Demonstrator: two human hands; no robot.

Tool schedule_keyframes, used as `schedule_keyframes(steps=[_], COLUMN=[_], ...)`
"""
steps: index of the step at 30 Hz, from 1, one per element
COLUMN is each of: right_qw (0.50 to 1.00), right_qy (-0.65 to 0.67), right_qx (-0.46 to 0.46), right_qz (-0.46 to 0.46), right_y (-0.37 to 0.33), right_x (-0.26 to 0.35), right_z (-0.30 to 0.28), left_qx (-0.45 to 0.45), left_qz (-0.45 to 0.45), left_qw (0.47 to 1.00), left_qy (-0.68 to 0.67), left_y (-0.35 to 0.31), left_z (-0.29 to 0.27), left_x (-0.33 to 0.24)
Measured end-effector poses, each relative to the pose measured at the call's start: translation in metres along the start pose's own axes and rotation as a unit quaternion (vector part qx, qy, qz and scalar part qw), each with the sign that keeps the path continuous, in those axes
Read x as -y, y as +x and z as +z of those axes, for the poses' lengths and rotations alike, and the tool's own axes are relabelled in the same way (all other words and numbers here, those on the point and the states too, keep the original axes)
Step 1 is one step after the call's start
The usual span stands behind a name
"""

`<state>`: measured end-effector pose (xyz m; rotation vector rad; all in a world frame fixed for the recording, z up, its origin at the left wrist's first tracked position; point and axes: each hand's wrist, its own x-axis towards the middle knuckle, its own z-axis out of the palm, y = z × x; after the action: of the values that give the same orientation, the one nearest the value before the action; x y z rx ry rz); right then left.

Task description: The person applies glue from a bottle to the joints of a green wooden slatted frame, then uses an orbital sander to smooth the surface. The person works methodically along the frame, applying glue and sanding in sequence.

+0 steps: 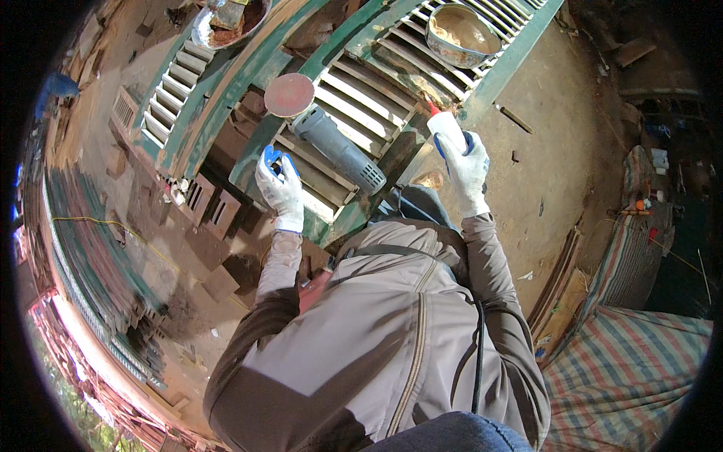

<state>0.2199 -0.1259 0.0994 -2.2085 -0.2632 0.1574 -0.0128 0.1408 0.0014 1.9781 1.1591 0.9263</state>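
A white squeeze bottle (449,129) with a red nozzle is gripped in my gloved right hand (468,169). Its tip points at the worn edge of a green-framed louvred shutter (361,124), touching or very close to it. My gloved left hand (280,188) is raised over the shutter's near left side with its fingers curled. Something small and dark shows among those fingers, too small to make out. Between my hands, a grey power sander (335,143) with a round reddish disc (289,95) lies across the slats.
A round metal pan (463,36) rests on the shutter's far part. Another bowl (230,24) with reddish-brown contents stands on a second green shutter (175,90) at far left. Stacked green pieces (98,248) lie at left. A striped tarp (633,377) covers the lower right.
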Motion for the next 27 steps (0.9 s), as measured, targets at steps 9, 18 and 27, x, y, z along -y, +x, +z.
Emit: schedule_keyframes(steps=[9, 18, 27], right_qw=[0.999, 1.000, 1.000], right_qy=[0.033, -0.003, -0.005], right_qx=[-0.010, 0.002, 0.028], right_qz=[0.008, -0.019, -0.003], right_y=[-0.012, -0.002, 0.020], right_x=[0.007, 0.003, 0.003], right_z=[-0.010, -0.003, 0.032], left_qx=[-0.003, -0.018, -0.010], left_qz=[0.015, 0.045, 0.031], left_qw=[0.999, 0.998, 0.999], left_qy=[0.042, 0.027, 0.032], left_y=[0.000, 0.001, 0.002], left_z=[-0.003, 0.003, -0.001], left_x=[-0.006, 0.005, -0.001])
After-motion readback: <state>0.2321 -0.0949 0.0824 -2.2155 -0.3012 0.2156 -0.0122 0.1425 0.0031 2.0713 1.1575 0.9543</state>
